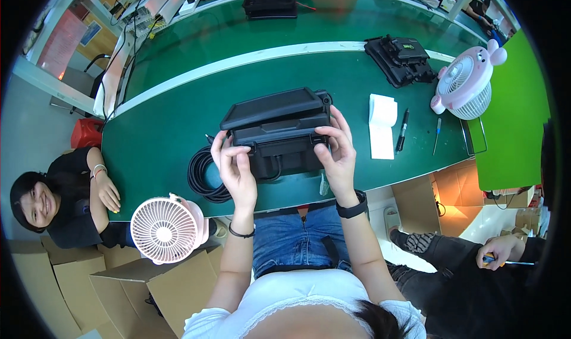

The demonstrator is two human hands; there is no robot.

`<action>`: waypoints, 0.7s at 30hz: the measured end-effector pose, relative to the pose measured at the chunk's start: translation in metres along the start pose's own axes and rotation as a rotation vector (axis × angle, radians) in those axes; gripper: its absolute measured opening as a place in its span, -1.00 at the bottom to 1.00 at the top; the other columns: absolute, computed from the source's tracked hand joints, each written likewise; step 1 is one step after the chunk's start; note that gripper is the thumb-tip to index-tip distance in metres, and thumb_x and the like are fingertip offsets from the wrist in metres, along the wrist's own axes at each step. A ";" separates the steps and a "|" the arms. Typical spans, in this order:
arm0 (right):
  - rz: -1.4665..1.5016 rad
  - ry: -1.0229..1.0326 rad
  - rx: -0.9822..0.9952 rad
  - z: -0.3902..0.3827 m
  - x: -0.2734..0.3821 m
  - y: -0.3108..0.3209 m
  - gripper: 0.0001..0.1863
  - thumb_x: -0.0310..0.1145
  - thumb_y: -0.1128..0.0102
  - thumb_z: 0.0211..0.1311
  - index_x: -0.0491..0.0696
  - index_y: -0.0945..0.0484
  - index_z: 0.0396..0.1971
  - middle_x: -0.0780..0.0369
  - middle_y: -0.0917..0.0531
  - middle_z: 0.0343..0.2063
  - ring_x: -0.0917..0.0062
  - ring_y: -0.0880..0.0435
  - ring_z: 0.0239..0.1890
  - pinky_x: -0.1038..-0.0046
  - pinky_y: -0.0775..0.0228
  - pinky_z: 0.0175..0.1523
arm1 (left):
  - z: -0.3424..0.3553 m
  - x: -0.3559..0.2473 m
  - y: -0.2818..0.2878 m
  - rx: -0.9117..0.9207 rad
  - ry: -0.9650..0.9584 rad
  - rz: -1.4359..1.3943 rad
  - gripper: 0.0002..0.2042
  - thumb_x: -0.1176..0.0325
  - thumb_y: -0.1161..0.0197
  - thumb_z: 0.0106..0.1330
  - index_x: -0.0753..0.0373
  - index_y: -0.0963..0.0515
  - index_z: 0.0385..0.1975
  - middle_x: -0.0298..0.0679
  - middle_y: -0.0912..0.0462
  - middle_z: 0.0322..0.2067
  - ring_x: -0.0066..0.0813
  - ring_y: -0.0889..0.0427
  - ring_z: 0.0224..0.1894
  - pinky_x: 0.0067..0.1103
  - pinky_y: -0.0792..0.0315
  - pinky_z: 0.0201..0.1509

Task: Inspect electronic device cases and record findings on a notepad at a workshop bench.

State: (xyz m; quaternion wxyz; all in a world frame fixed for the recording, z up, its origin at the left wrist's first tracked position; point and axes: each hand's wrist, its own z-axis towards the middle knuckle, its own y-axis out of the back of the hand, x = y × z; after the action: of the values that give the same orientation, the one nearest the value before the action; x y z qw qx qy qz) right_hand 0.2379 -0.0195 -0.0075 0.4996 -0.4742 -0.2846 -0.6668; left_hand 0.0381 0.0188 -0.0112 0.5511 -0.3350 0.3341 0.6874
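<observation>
A black hard plastic case (273, 116) sits on the green table with its lid slightly raised. My left hand (237, 169) grips its front left corner, fingertips at a latch. My right hand (336, 160) grips the right front corner, thumb and fingers at the other latch. A black cable (196, 181) lies coiled left of the case, and a black lead shows below the case's front. A small translucent piece (324, 183) lies below the case near the table's edge.
A notepad (381, 142), pen (403, 127), thin screwdriver (437, 135), black cases (397, 62) and pink fan (461, 77) lie rightward. Another pink fan (163, 232) stands near left. A seated person (71, 196) rests a hand on the table; another's hand (496, 252) holds a tool at lower right.
</observation>
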 end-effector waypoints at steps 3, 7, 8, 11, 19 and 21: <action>0.044 0.010 -0.046 -0.001 -0.004 -0.005 -0.54 -0.23 -0.36 0.19 -0.02 -0.54 0.08 0.06 -0.16 0.42 0.24 -0.24 0.41 0.23 -0.09 0.43 | 0.002 0.009 -0.005 0.014 0.053 -0.133 -0.70 0.24 -0.15 0.37 0.21 -0.41 0.00 -0.06 -0.18 0.28 -0.21 -0.13 0.39 -0.23 0.00 0.45; 0.150 -0.051 -0.028 0.000 -0.013 -0.013 -0.25 -0.14 -0.24 0.25 -0.05 -0.17 0.37 0.05 -0.14 0.40 0.29 -0.23 0.39 0.31 -0.04 0.44 | 0.007 0.024 -0.007 0.096 0.220 -0.238 -0.06 -0.20 -0.11 0.27 0.31 0.13 0.45 0.03 -0.03 0.38 -0.08 0.00 0.46 -0.26 0.13 0.50; 0.203 -0.087 -0.007 0.000 -0.014 -0.014 -0.21 -0.13 -0.20 0.26 -0.06 -0.08 0.41 0.05 -0.15 0.39 0.29 -0.23 0.39 0.33 -0.02 0.45 | 0.006 0.023 -0.007 0.157 0.298 -0.307 -0.01 -0.26 -0.10 0.26 0.34 0.16 0.47 0.04 0.00 0.40 -0.09 0.02 0.47 -0.27 0.14 0.50; 0.032 -0.054 0.009 0.005 -0.009 -0.014 -0.22 -0.23 -0.09 0.30 -0.08 -0.01 0.45 0.04 -0.22 0.35 0.31 -0.25 0.37 0.33 0.02 0.46 | 0.015 0.022 -0.009 0.150 0.264 -0.343 -0.08 -0.14 -0.14 0.32 0.36 0.12 0.47 0.01 -0.08 0.40 -0.19 -0.11 0.43 -0.39 0.03 0.48; -0.009 -0.094 0.029 0.008 -0.006 -0.013 -0.24 -0.28 -0.09 0.36 -0.06 0.01 0.47 0.06 -0.26 0.35 0.35 -0.26 0.37 0.35 -0.02 0.45 | 0.013 0.010 -0.008 0.104 0.256 -0.272 -0.27 0.56 -0.11 0.31 0.29 0.04 0.47 -0.08 -0.04 0.45 -0.22 -0.15 0.44 -0.40 -0.13 0.44; 0.054 -0.122 0.051 0.008 -0.005 -0.013 -0.24 -0.30 -0.10 0.36 -0.06 0.02 0.47 0.07 -0.27 0.35 0.36 -0.28 0.36 0.36 -0.05 0.44 | 0.012 0.004 -0.008 -0.008 0.121 0.062 -0.20 0.39 -0.39 0.17 0.21 -0.11 0.42 -0.01 -0.06 0.42 -0.06 -0.09 0.45 -0.20 -0.08 0.46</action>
State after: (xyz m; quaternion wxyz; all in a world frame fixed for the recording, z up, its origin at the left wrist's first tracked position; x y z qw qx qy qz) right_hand 0.2293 -0.0061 -0.0080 0.5109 -0.5085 -0.3185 -0.6156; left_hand 0.0437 0.0321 -0.0091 0.5068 -0.3677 0.3744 0.6839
